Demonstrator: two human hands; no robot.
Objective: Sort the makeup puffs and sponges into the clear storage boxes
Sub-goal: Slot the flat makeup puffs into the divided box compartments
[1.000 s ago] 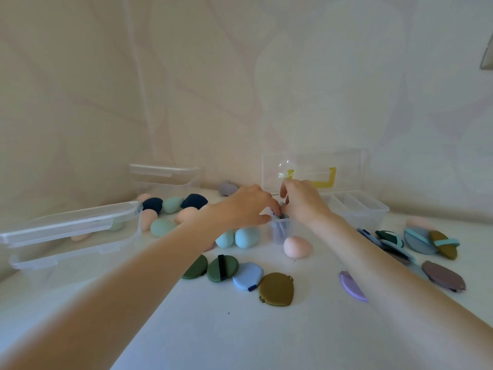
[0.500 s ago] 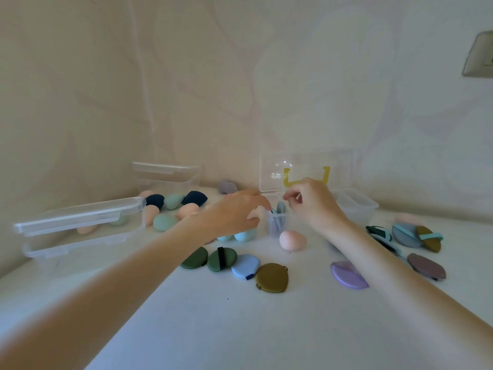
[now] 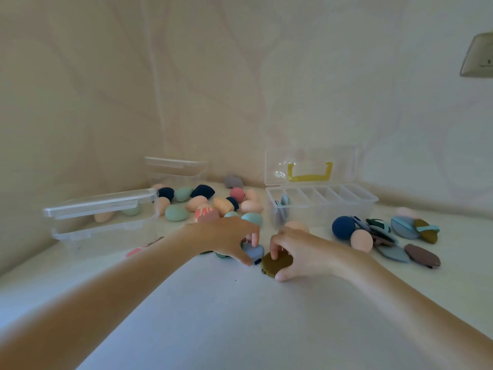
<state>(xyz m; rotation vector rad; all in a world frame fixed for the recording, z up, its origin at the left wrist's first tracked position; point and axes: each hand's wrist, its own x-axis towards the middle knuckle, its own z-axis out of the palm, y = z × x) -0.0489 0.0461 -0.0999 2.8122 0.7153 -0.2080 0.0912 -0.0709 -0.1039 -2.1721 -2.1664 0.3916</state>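
My left hand [image 3: 226, 237] rests over the light blue flat puff [image 3: 254, 252], thumb and fingers pinching its edges on the table. My right hand [image 3: 296, 251] grips the olive-brown flat puff [image 3: 274, 261] beside it, fingers on top and thumb at its near edge. Both puffs still lie on the white table. Behind stands the divided clear box [image 3: 320, 206] with its lid up and a yellow handle; its leftmost compartment holds puffs [image 3: 283, 202]. Egg-shaped sponges [image 3: 197, 202] in several colours are scattered at the back left. More flat puffs [image 3: 400, 236] lie at the right.
A shut clear box [image 3: 104, 217] with a few sponges behind it stands at the left; another clear box [image 3: 176, 170] sits against the wall corner. A navy round sponge [image 3: 343, 227] and a peach one [image 3: 361, 240] lie right of the divided box.
Both hands have left the divided box's first compartment and come down toward me onto the flat puffs. The camera has tilted, showing more of the table.
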